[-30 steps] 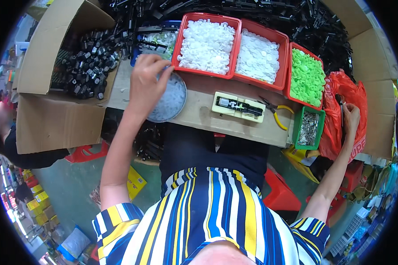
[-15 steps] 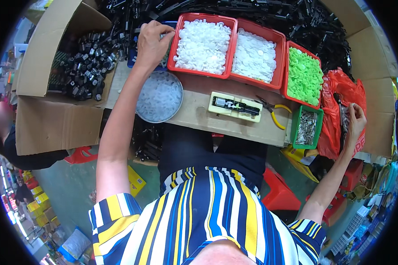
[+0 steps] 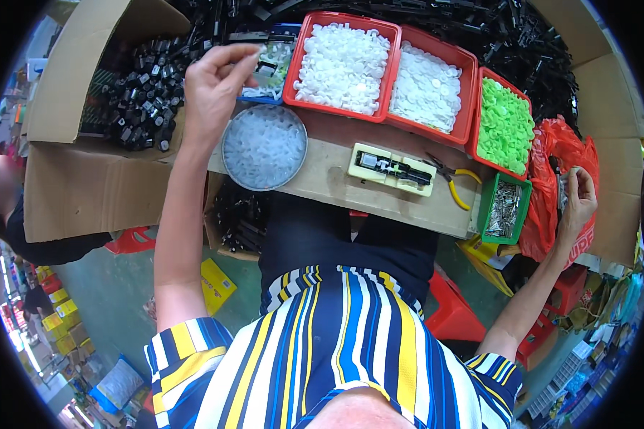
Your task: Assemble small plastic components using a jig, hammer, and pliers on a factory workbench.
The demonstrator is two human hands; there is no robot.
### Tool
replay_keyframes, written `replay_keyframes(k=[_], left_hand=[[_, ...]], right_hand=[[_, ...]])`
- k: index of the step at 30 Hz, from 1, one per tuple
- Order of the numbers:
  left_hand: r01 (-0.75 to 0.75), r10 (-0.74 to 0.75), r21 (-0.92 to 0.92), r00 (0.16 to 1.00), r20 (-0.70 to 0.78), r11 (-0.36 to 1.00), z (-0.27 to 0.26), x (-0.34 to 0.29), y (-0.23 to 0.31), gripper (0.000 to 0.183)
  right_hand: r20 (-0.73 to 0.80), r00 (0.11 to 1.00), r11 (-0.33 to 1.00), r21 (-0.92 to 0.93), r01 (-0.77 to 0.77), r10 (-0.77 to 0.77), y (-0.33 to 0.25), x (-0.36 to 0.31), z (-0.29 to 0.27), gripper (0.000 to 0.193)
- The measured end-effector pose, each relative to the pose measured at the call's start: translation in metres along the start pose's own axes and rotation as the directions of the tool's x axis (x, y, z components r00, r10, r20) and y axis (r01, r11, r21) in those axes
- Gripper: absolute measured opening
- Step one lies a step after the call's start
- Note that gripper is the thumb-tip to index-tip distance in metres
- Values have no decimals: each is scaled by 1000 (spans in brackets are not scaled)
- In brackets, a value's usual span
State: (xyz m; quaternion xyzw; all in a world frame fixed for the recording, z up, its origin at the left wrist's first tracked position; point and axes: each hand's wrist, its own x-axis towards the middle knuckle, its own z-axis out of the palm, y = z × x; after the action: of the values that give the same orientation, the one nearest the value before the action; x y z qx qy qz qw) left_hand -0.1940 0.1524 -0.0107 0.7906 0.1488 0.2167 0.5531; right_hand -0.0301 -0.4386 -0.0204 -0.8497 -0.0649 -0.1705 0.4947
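Note:
My left hand (image 3: 213, 87) is raised at the near left side of a blue bin (image 3: 270, 99) of small white and dark parts. Its thumb and forefinger are pinched together; anything between them is too small to make out. My right hand (image 3: 578, 203) reaches into a red plastic bag (image 3: 540, 227) on the far right, fingers closed by small parts in its opening. Between the hands, a cream fixture block (image 3: 357, 169) holds a black assembly (image 3: 401, 170) with white and silver pieces. Yellow-handled pliers (image 3: 456, 187) lie beside it.
Red bins hold white parts (image 3: 345, 68), white discs (image 3: 427, 86) and green parts (image 3: 504, 125). A round tray (image 3: 263, 149) carries translucent pieces; a green bin (image 3: 486, 207) holds metal pins. Black parts fill the cardboard box (image 3: 86, 193) at left. Another person's dark sleeve (image 3: 57, 239) shows beyond it.
My left hand has moved left and back off the blue bin, exposing its contents. My right hand stays at the red bag. The whole view has shifted slightly.

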Motion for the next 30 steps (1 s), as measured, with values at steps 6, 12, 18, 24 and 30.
replay_keyframes(k=[6, 12, 18, 24, 30], left_hand=[[-124, 92, 276, 988, 124, 953, -3, -46, -12, 26], [-397, 292, 455, 913, 285, 797, 18, -58, -28, 14], [-470, 302, 491, 873, 384, 734, 28, -62, -30, 12], [-319, 192, 401, 925, 327, 859, 21, -67, -13, 10], [85, -85, 9, 975, 207, 996, 24, -83, -6, 15]], right_hand=[[98, 991, 996, -21, 88, -86, -29, -5, 26, 13], [150, 975, 986, 1, 168, -166, -55, -16, 46, 12], [167, 978, 985, -95, 145, -128, -75, -33, 55, 12], [179, 974, 988, 89, 125, -139, -108, -64, 84, 17], [449, 892, 917, 374, -138, -49, -153, -118, 161, 15]])
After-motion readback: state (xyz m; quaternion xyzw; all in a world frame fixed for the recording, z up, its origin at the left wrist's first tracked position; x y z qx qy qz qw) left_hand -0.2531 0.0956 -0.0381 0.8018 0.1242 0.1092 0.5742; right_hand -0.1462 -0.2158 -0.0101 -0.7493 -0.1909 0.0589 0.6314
